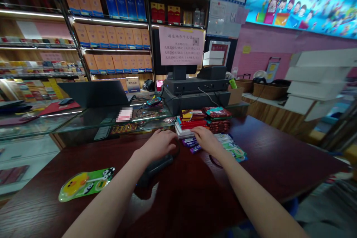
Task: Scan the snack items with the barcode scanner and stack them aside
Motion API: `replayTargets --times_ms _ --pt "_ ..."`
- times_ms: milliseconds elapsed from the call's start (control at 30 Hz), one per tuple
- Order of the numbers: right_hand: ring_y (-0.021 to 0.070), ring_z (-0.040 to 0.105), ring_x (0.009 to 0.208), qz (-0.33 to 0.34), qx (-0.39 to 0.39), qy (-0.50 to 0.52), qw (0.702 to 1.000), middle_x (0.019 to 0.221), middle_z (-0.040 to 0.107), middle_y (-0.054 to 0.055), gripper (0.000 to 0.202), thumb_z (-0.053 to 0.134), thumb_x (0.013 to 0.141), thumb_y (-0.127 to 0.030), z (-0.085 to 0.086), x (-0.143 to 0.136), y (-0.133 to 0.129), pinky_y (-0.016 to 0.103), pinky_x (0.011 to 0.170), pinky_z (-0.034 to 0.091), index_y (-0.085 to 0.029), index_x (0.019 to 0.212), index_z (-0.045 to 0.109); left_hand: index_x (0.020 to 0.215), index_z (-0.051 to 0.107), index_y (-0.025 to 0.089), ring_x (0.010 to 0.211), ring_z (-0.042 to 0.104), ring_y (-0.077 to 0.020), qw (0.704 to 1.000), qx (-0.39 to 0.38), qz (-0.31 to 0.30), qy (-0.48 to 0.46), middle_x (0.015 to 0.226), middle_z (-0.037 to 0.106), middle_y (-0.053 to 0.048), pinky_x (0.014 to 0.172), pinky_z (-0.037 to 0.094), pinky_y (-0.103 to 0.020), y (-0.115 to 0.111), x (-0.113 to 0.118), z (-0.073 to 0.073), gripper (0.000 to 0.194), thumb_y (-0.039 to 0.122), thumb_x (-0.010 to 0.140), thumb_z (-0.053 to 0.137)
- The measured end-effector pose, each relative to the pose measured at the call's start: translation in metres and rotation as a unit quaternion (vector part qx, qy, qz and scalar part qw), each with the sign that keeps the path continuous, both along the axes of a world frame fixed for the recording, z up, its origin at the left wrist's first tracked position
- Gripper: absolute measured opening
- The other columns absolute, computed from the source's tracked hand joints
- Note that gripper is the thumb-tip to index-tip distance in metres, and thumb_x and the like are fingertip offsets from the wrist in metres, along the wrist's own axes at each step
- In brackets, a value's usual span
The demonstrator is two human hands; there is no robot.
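Note:
My left hand (160, 143) hovers over the dark table (184, 193), just left of the packet stacks, its fingers spread with nothing between them. A black handheld device (156, 169) lies below and partly behind my left wrist. My right hand (203, 137) reaches to the stack of white and red packets (184, 128), fingertips at its right side; whether they grip a packet is too small to tell. Purple packets (192, 145) lie beneath that hand. Dark red packets (219, 119) are piled behind it. Green-and-blue packages (235, 150) sit right of my right wrist.
A green package with a yellow duck (76, 184) lies at the table's left. Behind the table stand a glass counter (92, 119), a laptop (96, 93) and a register with a pink sign (181, 46). White boxes (315, 76) are stacked at the right.

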State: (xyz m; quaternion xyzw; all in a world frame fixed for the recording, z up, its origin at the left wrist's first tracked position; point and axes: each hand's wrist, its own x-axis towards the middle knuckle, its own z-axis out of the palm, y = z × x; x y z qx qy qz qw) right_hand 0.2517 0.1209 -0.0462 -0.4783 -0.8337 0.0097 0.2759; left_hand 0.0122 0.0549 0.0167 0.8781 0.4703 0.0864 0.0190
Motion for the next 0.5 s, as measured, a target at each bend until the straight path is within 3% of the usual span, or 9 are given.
replayTargets --times_ms 133,300,500 --pt "0.021 0.065 0.109 -0.022 0.013 0.006 1.0 0.117 0.07 0.011 0.031 0.046 0.094 -0.013 -0.004 0.03 0.006 0.034 0.101 0.047 -0.016 0.114 0.071 0.126 0.061 0.023 0.117 0.061 -0.0267 0.999 0.017 -0.014 0.031 0.127 0.065 -0.008 0.108 0.04 -0.045 0.002 0.03 -0.005 0.037 0.027 0.089 0.056" --pt "0.0209 0.066 0.109 -0.072 0.016 0.016 0.997 0.115 0.072 0.011 0.031 0.047 0.092 -0.012 -0.014 0.067 0.016 0.033 0.101 0.048 -0.014 0.111 0.072 0.125 0.06 0.022 0.119 0.061 -0.028 0.999 0.015 -0.026 0.015 0.127 0.066 -0.011 0.1 0.047 -0.043 0.004 0.069 -0.016 0.037 0.032 0.09 0.059" --pt "0.0201 0.067 0.108 -0.124 0.013 0.036 0.992 0.116 0.072 0.008 0.032 0.046 0.092 -0.016 -0.023 0.101 0.022 0.032 0.101 0.048 -0.019 0.11 0.072 0.135 0.051 0.017 0.122 0.058 -0.0295 0.998 0.013 -0.051 -0.032 0.13 0.062 -0.013 0.103 0.047 -0.043 0.004 0.108 -0.039 0.053 0.037 0.088 0.064"
